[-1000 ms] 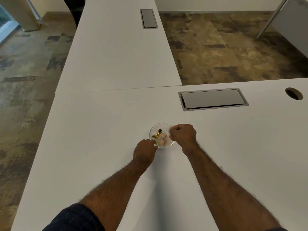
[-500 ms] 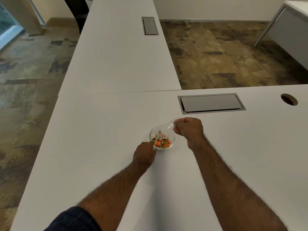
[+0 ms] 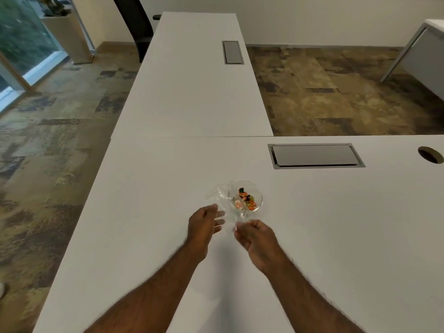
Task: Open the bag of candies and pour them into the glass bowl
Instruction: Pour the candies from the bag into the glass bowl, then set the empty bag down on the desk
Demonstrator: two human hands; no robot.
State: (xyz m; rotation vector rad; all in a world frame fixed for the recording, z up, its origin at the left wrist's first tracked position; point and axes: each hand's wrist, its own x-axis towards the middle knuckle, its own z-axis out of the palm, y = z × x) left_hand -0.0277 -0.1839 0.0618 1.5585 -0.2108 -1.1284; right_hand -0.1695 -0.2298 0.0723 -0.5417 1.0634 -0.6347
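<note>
Candies in the bowl, empty bag between the hands

Candies [image 3: 245, 200] lie heaped in the small glass bowl [image 3: 259, 193], which stands on the white desk [image 3: 149, 188] just beyond both hands. The clear plastic bag [image 3: 219, 199] looks empty, though its film is hard to make out; it hangs crumpled just left of the bowl, seemingly touching the rim, and trails down toward the person. The left hand [image 3: 203, 227] is loosely spread beside the film, fingers extended, and whether it actually grips the bag cannot be told. The right hand [image 3: 255, 236] pinches what appears to be a corner of the bag at its fingertips, directly below the bowl. Pouring seems done. The coming move, most likely setting the bag aside, turns on this: the bag lies ahead and to the left of the right hand, its long axis running diagonally away, with the left hand nearer its bulk
</note>
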